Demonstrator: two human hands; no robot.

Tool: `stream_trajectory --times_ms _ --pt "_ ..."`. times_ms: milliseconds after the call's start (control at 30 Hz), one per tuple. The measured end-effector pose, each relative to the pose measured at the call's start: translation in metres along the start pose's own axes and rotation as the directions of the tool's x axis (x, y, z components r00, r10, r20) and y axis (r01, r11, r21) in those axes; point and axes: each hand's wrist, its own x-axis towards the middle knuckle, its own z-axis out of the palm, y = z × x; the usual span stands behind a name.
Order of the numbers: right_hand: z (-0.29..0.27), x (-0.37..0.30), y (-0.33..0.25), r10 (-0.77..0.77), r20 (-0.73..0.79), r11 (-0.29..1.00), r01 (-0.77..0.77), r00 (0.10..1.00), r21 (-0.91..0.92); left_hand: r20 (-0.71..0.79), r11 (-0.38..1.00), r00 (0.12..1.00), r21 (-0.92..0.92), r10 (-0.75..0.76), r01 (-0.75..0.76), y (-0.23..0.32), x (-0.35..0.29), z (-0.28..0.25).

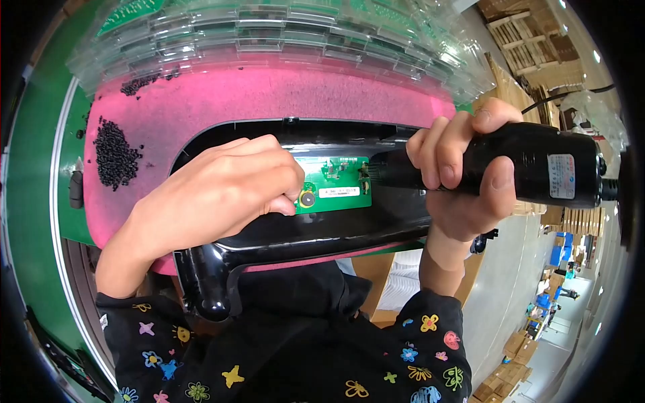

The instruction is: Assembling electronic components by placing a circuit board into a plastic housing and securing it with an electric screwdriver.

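My right hand is wrapped round a black corded electric screwdriver, which lies nearly level with its front end pointing left at the right edge of a green circuit board. The board sits inside a long, glossy black plastic housing. A small round yellow-rimmed part shows near the board's left end. Over that end is my left hand, its fingers curled down and pressed together beside the round part. Whatever those fingertips may hold is hidden under the hand.
A pink mat lies under the housing. Small black screws are heaped on it at the left, with another scatter farther back. Clear plastic trays holding green boards line the far side. Cardboard boxes stand on the floor at right.
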Motion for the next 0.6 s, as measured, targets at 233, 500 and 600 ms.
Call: stream_trajectory --times_ms 233,500,600 --pt "-0.0007 -0.0004 -0.0073 0.044 -0.018 0.999 -0.043 0.999 0.025 0.021 0.998 0.999 0.037 0.049 -0.050 -0.0023 0.0016 0.0047" --pt "0.0000 -0.0008 -0.0078 0.022 -0.041 0.999 -0.023 0.999 -0.037 0.074 0.994 0.995 0.095 -0.069 0.062 0.0022 -0.0019 0.0012" --pt "0.0008 -0.0003 -0.0081 0.034 -0.051 0.999 -0.036 0.998 -0.034 0.068 0.991 0.995 0.116 -0.076 0.068 0.0048 -0.0035 -0.0002"
